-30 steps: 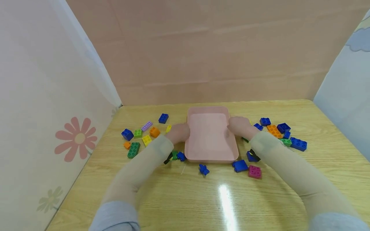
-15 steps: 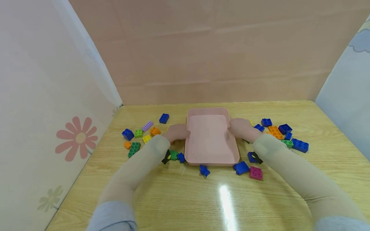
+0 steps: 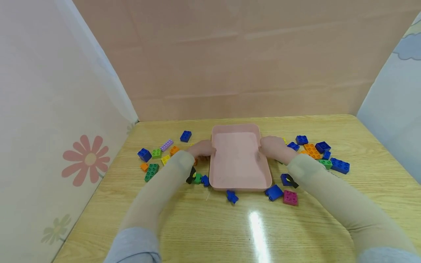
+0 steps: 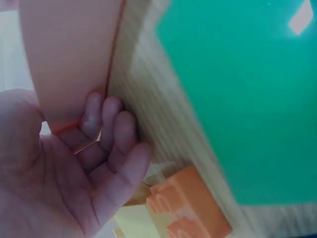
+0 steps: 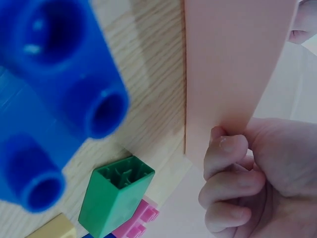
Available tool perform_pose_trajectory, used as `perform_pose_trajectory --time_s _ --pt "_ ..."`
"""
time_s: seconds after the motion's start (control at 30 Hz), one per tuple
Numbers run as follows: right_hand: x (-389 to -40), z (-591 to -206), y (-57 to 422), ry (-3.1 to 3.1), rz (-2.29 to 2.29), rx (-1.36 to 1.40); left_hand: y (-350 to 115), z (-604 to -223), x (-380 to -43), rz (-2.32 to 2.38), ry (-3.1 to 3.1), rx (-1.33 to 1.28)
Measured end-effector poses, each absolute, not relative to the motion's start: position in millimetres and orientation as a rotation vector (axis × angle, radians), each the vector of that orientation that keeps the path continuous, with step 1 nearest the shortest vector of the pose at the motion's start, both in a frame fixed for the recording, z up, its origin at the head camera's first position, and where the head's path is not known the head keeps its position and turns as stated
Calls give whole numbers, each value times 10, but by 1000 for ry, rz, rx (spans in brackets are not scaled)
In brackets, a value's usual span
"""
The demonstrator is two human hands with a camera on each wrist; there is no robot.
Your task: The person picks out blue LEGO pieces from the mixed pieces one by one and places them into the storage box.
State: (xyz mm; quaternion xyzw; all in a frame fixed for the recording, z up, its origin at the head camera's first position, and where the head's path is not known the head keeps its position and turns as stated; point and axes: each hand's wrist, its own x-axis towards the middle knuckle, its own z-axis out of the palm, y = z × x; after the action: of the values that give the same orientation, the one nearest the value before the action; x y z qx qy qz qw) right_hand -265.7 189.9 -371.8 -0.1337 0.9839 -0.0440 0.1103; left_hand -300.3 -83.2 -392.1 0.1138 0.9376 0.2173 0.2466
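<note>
- The pink tray (image 3: 239, 160) sits in the middle of the table (image 3: 210, 233), between the two hands, and no bricks show on its floor; it seems to rest flat, though a slight lift cannot be ruled out
- The left hand (image 3: 201, 148) grips the tray's left side, its fingers curled against the outer wall and the thumb hooked over the rim
- The right hand (image 3: 274, 148) grips the opposite side in much the same way, fingers bent against the outside of the wall
- The step in hand looks to be steadying or placing the tray with both hands; the next move, as judged from this hold, calls for an even grip on both sides if the tray is to shift, or a clean release of both thumbs if it is to stay
- Just in front of the near rim lies a blue star-shaped piece (image 3: 232, 197), the piece most likely to be nudged if the tray slides nearer
- By the near right corner lies a blue brick (image 3: 274, 193), with a magenta brick (image 3: 290, 197) just beside it
- Farther out, a dark green brick (image 3: 151, 172) and a purple brick (image 3: 166, 145) lie to the left, and an orange brick (image 3: 312, 150) lies among others to the right
</note>
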Motion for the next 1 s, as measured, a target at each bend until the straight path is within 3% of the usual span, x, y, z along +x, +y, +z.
perform_pose_trajectory --time_s 0.63,1.0 --pt "-2489 -3662 2052 2932 -279 -451 -804 -3902 -2949 536 2545 285" --pt "-2223 -3370 2429 3047 -464 -458 -812 -3942 -2967 537 2552 295"
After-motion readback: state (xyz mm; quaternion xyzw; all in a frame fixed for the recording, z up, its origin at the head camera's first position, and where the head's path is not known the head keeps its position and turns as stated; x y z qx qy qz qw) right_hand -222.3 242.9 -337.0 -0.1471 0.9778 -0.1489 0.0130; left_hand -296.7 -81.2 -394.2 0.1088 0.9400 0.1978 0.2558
